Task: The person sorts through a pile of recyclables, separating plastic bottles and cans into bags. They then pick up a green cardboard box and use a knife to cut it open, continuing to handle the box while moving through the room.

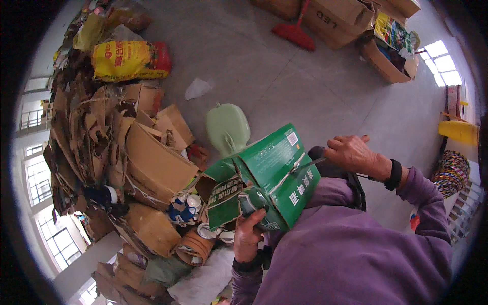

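A green printed cardboard box [274, 167] with torn, opened end flaps rests against my lap. My left hand [248, 234] grips its lower flap end, thumb on the outside. My right hand [349, 152] is closed on the handle end of a thin metal tool, whose blade [309, 164] reaches to the band of tape across the box. The tool's exact kind is not clear. Just beyond the box stands a pale green plastic stool or seat [228, 127].
Flattened cardboard [160, 160] is heaped on the left, with a yellow and red sack [126, 61] above it. A brown round tub [194, 246] lies below. A red broom [293, 34] and large cartons [335, 23] stand at the top; a coil of multicoloured rope [451, 173] is at right.
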### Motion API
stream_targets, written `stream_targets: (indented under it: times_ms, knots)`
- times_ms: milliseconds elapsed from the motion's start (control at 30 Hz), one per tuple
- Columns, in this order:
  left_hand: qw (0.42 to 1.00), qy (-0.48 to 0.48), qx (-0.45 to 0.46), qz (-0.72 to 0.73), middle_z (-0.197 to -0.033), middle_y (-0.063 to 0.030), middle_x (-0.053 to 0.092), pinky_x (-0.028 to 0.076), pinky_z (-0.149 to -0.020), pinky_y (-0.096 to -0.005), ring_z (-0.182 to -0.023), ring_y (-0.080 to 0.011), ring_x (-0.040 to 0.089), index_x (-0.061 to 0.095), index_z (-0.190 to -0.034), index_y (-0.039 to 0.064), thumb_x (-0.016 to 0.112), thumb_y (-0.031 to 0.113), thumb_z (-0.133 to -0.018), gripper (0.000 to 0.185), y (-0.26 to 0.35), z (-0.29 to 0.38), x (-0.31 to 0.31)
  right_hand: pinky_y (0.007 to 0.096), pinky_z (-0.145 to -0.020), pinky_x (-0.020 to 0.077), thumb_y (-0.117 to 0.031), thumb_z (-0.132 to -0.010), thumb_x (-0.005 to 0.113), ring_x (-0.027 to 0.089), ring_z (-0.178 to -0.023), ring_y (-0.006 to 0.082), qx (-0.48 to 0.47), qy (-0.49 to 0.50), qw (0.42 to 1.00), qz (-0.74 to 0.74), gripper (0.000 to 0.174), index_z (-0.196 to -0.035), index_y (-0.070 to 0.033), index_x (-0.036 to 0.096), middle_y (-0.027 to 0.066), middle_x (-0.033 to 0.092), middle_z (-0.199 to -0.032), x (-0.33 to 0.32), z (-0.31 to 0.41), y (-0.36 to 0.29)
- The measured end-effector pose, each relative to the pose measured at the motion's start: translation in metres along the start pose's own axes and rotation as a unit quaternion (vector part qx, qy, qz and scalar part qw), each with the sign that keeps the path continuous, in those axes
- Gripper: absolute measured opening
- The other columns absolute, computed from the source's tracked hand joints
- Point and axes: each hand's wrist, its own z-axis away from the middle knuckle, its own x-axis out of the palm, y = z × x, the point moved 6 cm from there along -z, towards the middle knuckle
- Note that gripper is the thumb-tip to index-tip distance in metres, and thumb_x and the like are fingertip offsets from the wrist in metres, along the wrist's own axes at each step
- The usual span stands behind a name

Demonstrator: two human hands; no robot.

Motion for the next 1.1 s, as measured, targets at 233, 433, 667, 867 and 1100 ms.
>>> stream_targets:
  times_ms: [233, 433, 667, 867, 1100]
  knots:
    - [0.997, -0.053, -0.026, -0.044, -0.114, -0.0095, 0.059, 0.05, -0.088, -0.039, -0.103, -0.0255, 0.059, 0.045, -0.128, 0.006, 0.063, 0.006, -0.074, 0.057, 0.022, -0.043, 0.015, 0.0404, -0.057, 0.0511, -0.014, -0.075, 0.06, 0.064, -0.071, 0.029, 0.015, -0.097, 0.995, 0.007, 0.017, -0.089, -0.006, 0.054, 0.0107, 0.058, -0.079, -0.01, -0.027, 0.031]
    - [0.999, -0.046, -0.011, -0.015, -0.111, -0.009, 0.061, 0.052, -0.086, -0.0376, -0.099, -0.0245, 0.061, 0.048, -0.126, 0.006, 0.064, 0.001, -0.075, 0.054, 0.033, -0.08, 0.051, 0.0368, -0.056, 0.0504, -0.012, -0.072, 0.062, 0.064, -0.067, 0.0282, 0.038, -0.101, 0.992, 0.06, 0.018, -0.085, -0.003, 0.055, 0.0128, 0.059, -0.073, -0.035, -0.062, 0.056]
    - [0.995, -0.044, 0.024, -0.085, -0.117, -0.0076, 0.057, 0.045, -0.091, -0.0329, -0.104, -0.0186, 0.057, 0.047, -0.128, 0.003, 0.062, -0.001, -0.08, 0.05, 0.063, -0.121, 0.133, 0.036, -0.058, 0.0509, -0.012, -0.069, 0.063, 0.066, -0.072, 0.0263, -0.043, -0.133, 0.99, 0.033, 0.012, -0.076, -0.002, 0.061, 0.0126, 0.065, -0.072, -0.057, -0.103, 0.131]
    - [0.997, 0.01, 0.077, -0.02, -0.119, -0.0075, 0.056, 0.043, -0.093, -0.031, -0.107, -0.0164, 0.054, 0.047, -0.129, 0.004, 0.061, -0.002, -0.082, 0.049, 0.072, -0.129, 0.17, 0.0383, -0.057, 0.0521, -0.014, -0.072, 0.062, 0.067, -0.074, 0.0267, -0.104, -0.238, 0.959, 0.117, 0.012, -0.078, -0.004, 0.064, 0.013, 0.066, -0.075, -0.013, -0.155, 0.154]
    - [0.985, 0.033, 0.13, -0.109, -0.118, -0.0067, 0.057, 0.043, -0.094, -0.0318, -0.107, -0.0158, 0.054, 0.048, -0.127, 0.003, 0.061, 0.0, -0.083, 0.046, 0.085, -0.146, 0.17, 0.0422, -0.057, 0.0537, -0.016, -0.079, 0.057, 0.067, -0.07, 0.0276, -0.067, -0.12, 0.99, -0.037, 0.015, -0.088, -0.004, 0.06, 0.0154, 0.063, -0.074, -0.012, -0.172, 0.189]
